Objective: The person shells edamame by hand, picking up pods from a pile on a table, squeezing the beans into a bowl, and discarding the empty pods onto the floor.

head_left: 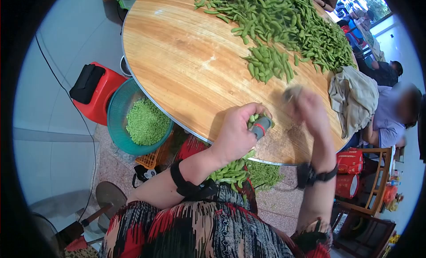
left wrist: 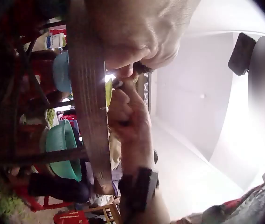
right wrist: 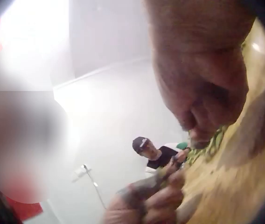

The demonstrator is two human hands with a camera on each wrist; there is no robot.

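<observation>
Smooth green pods heaped on my round wooden table.
My left hand curls round a grey, red-banded tool at its near edge; my right hand, just beside, is too blurred to tell its grip.

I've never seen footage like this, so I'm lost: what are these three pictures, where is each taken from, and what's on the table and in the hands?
There is no machine here: a person works bare-handed, wearing three cameras. The wide picture comes from the head, looking down. The two murky ones come from the wrists, very close to each hand. On the round wooden table lie a heap of soybean pods and a crumpled cloth. Below its edge, a green basket holds shelled beans. The left hand grips a bunch of pods and a small grey tool with a red band. The right hand is blurred, so its hold is unclear.
</observation>
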